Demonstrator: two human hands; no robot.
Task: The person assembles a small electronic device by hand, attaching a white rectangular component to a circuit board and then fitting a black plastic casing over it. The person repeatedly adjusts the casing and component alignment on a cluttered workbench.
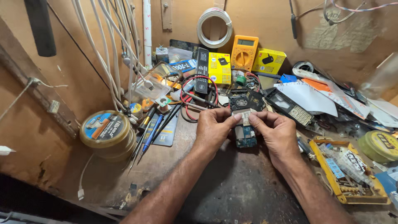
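The small pale strip (245, 116) sits pinched between our two thumbs and forefingers, above the blue circuit board (245, 136) near the middle of the bench (232, 186). Our left hand (213, 128) and right hand (277, 132) are together, both clamped on it. We judge a light, even grip best, keeping the strip flat and close over the board, clear of the red and black probe leads (199, 97) behind.

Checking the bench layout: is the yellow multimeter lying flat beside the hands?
No, the yellow multimeter stands propped against the back wall, well beyond both hands.
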